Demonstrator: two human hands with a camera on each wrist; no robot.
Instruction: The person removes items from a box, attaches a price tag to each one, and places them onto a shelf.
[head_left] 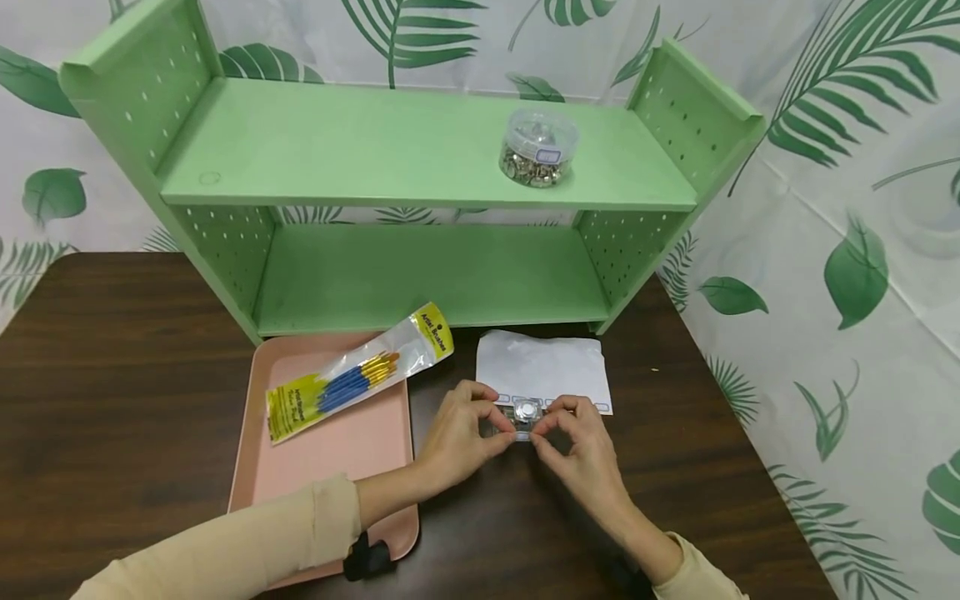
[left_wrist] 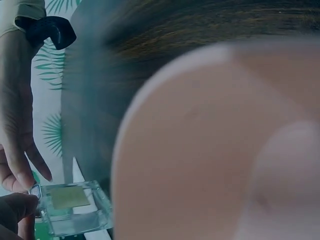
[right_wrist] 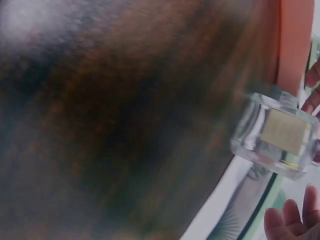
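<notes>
A small clear plastic box [head_left: 527, 409] is between the two hands, in front of the white sheet. In both wrist views the box [left_wrist: 75, 207] [right_wrist: 277, 135] shows a square yellowish patch. A small blue-outlined label [head_left: 522, 436] lies at its near side. My left hand [head_left: 463, 429] pinches the box's near left edge with thumb and index finger. From the other side my right hand [head_left: 585, 450] pinches the near right edge, its fingertips close to the left ones. Whether the fingers grip the label or only the box is too small to tell.
A white label sheet [head_left: 543, 362] lies behind the box. On the left, a pink tray [head_left: 330, 487] bears a packet of artist brushes [head_left: 360, 375]. A green two-tier shelf [head_left: 375, 150] stands behind, with a round clear jar of metal pieces [head_left: 537, 150] on top.
</notes>
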